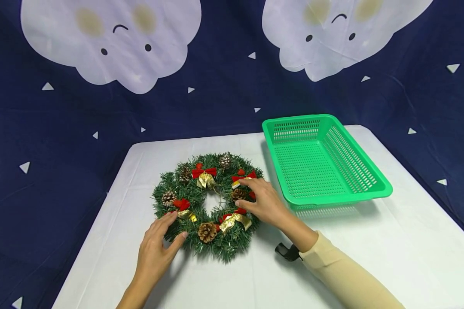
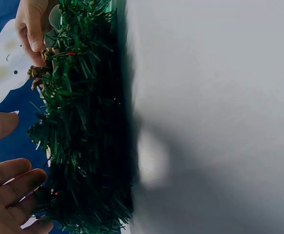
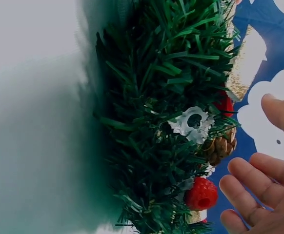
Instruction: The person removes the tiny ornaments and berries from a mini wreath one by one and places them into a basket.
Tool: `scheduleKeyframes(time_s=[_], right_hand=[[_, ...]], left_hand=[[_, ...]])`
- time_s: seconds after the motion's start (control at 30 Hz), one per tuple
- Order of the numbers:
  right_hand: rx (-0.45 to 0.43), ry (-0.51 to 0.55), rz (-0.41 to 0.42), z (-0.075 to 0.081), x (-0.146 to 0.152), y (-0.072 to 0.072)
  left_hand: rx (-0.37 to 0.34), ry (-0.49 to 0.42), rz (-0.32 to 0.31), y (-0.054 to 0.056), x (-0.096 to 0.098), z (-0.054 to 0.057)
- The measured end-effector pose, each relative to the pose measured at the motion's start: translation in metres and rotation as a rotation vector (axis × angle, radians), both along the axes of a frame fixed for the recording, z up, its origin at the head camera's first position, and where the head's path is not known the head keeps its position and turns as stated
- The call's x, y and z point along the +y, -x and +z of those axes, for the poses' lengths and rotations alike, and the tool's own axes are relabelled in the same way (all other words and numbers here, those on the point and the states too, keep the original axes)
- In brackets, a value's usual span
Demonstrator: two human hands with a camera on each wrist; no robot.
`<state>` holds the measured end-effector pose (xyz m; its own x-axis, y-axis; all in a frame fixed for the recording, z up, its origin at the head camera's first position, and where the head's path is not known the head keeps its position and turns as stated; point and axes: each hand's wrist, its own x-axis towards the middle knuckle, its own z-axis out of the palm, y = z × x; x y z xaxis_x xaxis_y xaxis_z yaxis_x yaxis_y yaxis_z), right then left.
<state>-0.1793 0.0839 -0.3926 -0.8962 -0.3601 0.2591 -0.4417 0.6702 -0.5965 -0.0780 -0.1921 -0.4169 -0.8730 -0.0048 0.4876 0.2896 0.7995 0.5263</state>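
Observation:
A green tinsel wreath (image 1: 232, 246) lies flat on the white-covered table, decorated with red-and-gold bows (image 1: 206, 178) and pine cones (image 1: 207, 232). Beside its lower left edge is my left hand (image 1: 156, 246), fingers extended near a bow and thumb apart. My right hand (image 1: 266, 201) hovers over the right side, around a pine cone (image 1: 238, 195) and a bow; its fingers look relaxed. In the right wrist view, a red berry (image 3: 201, 194) sits close to that hand's fingertips, and no object is gripped. The left wrist view shows the left fingers (image 2: 17, 187) loosely bent beside the greenery.
A green perforated plastic basket (image 1: 371, 184) stands at the right rear of the table (image 1: 112, 257), right of the wreath. A dark blue cloth backdrop (image 1: 224, 103) with white clouds and triangles hangs behind. A small black object (image 1: 287, 252) shows by my right wrist.

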Motion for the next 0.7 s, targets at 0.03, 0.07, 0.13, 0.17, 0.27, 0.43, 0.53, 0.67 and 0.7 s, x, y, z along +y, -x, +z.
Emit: scheduleKeyframes(time_s=[0.03,0.07,0.13,0.17,0.27,0.43,0.53,0.67,0.7], right_hand=[[-0.007,-0.001,-0.001,0.0,0.0,0.001],[-0.013,-0.005,-0.003,-0.001,-0.001,0.001],[-0.023,-0.007,-0.001,-0.002,-0.002,0.003],[-0.026,-0.008,-0.001,-0.003,-0.002,0.003],[-0.026,-0.009,0.0,-0.005,-0.004,0.005],[-0.018,-0.011,-0.008,-0.007,-0.005,0.007],[-0.006,-0.013,-0.01,-0.008,-0.005,0.009],[0.002,-0.02,-0.01,-0.011,-0.006,0.011],[0.004,-0.024,-0.01,-0.012,-0.006,0.011]], left_hand=[[-0.003,0.0,0.002,0.0,0.0,0.0],[-0.01,-0.002,0.004,0.0,0.0,-0.001],[-0.03,-0.005,0.011,-0.001,0.0,-0.002],[-0.043,-0.005,0.014,-0.001,-0.001,-0.002],[-0.065,-0.002,0.019,-0.002,-0.002,-0.004],[-0.055,0.012,0.015,0.0,-0.003,-0.007],[-0.049,0.02,0.011,0.0,-0.004,-0.008],[-0.047,0.028,0.008,0.001,-0.004,-0.009],[-0.048,0.028,0.009,0.001,-0.004,-0.009]])
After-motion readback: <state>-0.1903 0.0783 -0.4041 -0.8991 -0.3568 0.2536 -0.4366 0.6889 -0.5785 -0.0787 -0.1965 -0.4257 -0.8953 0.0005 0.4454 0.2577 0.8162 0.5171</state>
